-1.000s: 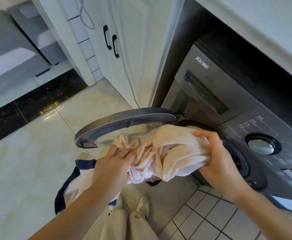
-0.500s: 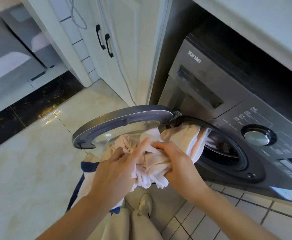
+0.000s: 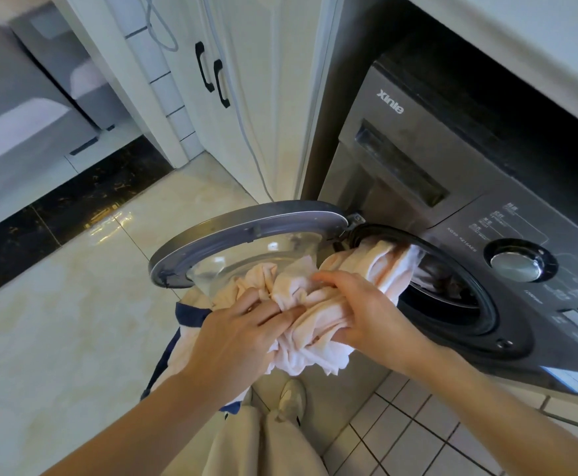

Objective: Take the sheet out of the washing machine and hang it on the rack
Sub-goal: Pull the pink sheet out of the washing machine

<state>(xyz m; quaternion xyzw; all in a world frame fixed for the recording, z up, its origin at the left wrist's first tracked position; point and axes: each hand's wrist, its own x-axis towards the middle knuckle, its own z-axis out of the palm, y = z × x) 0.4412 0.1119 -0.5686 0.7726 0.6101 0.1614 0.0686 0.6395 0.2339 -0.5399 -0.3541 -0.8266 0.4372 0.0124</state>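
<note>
We recorded a glossy cream tiled floor (image 3: 57, 338), crossed at far left by a dark marbled strip (image 3: 74, 207). Small white tiles (image 3: 400, 441) lay at near right. White cabinet doors (image 3: 263, 97) with two black handles (image 3: 212, 77) stood at the far side, a grey cable (image 3: 164, 25) hanging beside them. A pale countertop (image 3: 521, 46) ran along the right. Daylight reflected off the floor.

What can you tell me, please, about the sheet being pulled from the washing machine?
The sheet is pale peach to white soft cloth, crumpled into a bunched wad. One end trails into the drum opening of the washing machine, lying over its rim beside the open door. The left hand and right hand both hold the bunch in a curled grip in front of the opening. Its lower folds hang free between the hands. Whether it is wet cannot be told.
</note>
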